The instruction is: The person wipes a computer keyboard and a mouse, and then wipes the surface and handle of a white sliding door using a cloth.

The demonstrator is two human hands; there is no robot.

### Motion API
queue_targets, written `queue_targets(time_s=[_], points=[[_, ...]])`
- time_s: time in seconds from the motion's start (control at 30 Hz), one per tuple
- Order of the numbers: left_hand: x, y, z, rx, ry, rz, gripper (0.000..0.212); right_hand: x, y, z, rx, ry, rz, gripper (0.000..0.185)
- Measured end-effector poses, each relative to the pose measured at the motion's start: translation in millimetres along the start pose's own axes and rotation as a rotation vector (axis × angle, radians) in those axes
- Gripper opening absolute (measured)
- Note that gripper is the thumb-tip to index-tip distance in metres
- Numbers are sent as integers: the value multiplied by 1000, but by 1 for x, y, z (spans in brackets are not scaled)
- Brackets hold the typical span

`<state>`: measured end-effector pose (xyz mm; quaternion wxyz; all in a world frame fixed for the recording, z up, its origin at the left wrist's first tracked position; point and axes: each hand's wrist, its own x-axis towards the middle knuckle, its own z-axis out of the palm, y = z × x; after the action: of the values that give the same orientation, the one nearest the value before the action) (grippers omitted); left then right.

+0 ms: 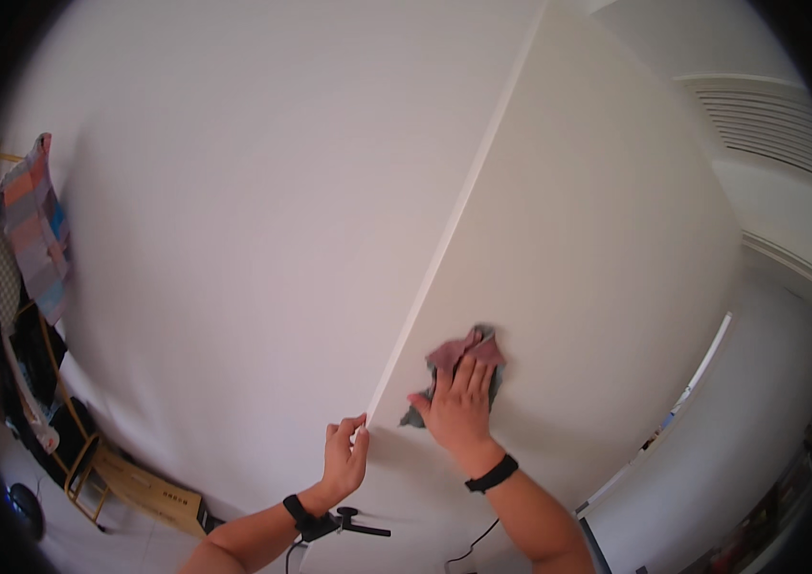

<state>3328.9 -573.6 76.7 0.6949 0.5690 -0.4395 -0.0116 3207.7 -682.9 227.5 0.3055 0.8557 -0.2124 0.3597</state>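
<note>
My right hand presses a crumpled grey-and-mauve cloth flat against a white door-like panel. Its fingers are spread over the cloth, with the thumb at the left side. To the left, my left hand has its fingers curled around the panel's pale vertical edge, lower than the cloth. Each wrist wears a black band. Just below my left hand is a black lever-shaped fitting, partly hidden by the wrist.
A white wall fills the left. Clothes and a patchwork cloth hang on a yellow-framed rack at far left, beside a long cardboard box on the floor. A louvred vent is at upper right. A dark cable hangs below.
</note>
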Motion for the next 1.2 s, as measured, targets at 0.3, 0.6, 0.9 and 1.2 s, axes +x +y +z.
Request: queue_targets(time_s=[0.3,0.6,0.9,1.2], points=[[-2,-9,-10,-47,-56,20,37,170,51,-103,-131,362,-15,95],[-1,-13,-18,-6,-108,186,44,319,109,-185,-170,361,131,95],[-5,-6,-25,5,-226,104,46,395,129,-237,-150,330,228,89],[-7,-19,-15,-61,-102,191,40,420,265,-275,-224,202,123,73]])
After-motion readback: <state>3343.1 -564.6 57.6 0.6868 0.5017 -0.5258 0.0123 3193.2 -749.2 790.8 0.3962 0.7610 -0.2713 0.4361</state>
